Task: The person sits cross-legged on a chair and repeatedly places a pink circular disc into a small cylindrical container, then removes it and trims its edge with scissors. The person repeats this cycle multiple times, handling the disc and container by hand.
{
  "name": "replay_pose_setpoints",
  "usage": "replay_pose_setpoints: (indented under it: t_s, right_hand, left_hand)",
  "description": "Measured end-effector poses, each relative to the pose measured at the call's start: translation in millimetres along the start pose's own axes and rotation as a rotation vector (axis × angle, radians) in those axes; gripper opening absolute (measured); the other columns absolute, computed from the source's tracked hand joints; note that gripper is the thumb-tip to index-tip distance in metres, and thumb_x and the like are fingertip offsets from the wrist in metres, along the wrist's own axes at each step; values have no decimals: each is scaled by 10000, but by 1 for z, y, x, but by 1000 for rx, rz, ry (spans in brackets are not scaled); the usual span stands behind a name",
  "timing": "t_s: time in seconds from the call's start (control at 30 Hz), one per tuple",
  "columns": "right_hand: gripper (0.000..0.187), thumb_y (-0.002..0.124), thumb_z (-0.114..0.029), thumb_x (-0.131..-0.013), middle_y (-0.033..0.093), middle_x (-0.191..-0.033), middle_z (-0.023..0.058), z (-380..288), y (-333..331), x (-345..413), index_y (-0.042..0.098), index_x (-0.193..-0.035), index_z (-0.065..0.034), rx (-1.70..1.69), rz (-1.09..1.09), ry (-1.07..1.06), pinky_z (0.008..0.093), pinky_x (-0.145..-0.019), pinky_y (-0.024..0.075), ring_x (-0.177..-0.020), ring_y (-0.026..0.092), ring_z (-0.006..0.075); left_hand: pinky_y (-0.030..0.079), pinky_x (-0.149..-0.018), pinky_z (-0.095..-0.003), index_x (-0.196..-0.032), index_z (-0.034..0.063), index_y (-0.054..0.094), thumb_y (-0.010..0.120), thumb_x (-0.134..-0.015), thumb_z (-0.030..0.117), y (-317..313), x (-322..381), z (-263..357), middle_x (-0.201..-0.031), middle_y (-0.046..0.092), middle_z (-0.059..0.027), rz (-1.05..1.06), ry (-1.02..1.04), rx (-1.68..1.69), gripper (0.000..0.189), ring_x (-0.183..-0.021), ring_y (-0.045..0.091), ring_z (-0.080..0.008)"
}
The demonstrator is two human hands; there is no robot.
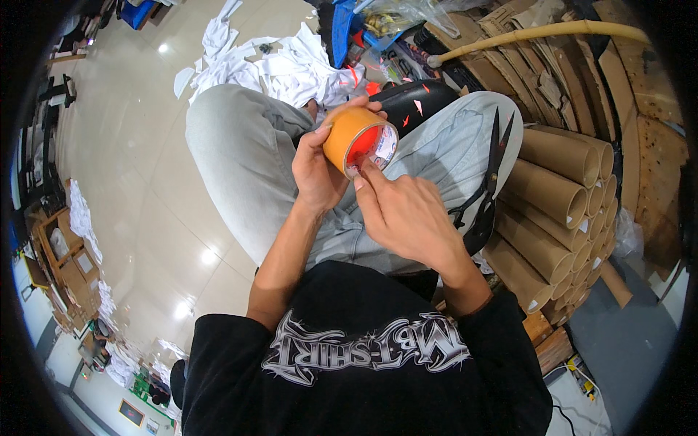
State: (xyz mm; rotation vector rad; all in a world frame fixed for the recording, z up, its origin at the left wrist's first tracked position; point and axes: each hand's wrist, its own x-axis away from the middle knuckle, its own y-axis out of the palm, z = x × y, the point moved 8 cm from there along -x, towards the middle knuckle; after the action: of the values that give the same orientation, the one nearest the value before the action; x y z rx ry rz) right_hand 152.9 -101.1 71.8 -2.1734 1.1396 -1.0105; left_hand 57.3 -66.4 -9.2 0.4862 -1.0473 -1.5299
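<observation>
My left hand [322,169] is wrapped around a wide roll of orange-brown adhesive tape [339,134], held above my lap with its open core turned towards me. Bright red material [364,145] and white printed paper [386,144] show inside the core. My right hand [406,210] meets the near rim, its index finger reaching into the core and its thumb at the edge. Whether those fingers pinch anything is unclear. Large black-handled scissors [494,174] lie on the jeans over my right knee, blades pointing away.
Red scraps [405,120] dot a black padded surface [395,106] between my knees. White fabric scraps [300,62] cover the tiled floor ahead. Cardboard tubes [551,218] are stacked at my right, by folded cardboard [523,71] and a bamboo-like pole [540,34].
</observation>
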Motion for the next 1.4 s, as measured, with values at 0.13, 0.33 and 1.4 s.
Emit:
replay_pose_setpoints:
  t_s: [0.13, 0.33, 1.4]
  right_hand:
    - [484, 503, -254, -998, 652, -629, 266, -1, -1, 3, 615, -1295, 112, -4, -1, -45, 570, -618, 538, -608, 679, 463]
    - [436, 567, -152, -918, 611, -608, 270, 2, 5, 2, 588, -1305, 48, -122, -1, -100, 608, -632, 493, -595, 633, 485]
    - [329, 521, -238, -1000, 411, -1633, 141, -12, -59, -25, 764, -1033, -19, 366, 318, -337, 682, -1195, 164, -1532, 294, 409]
  left_hand:
    - [422, -1177, -453, -1478, -87, 481, 357, -981, 351, 0, 0, 0, -1429, 592, -230, 11, -12, -2, 674, -1352, 556, -339]
    - [439, -1161, -455, -1472, -81, 487, 356, -981, 359, 2, 1, -2, -1427, 591, -233, 4, -38, 10, 672, -1329, 572, -346]
    - [543, -1063, -463, -1415, 51, 576, 345, -1108, 532, -15, 8, -23, -1348, 671, -154, 104, -303, 90, 616, -1246, 659, -278]
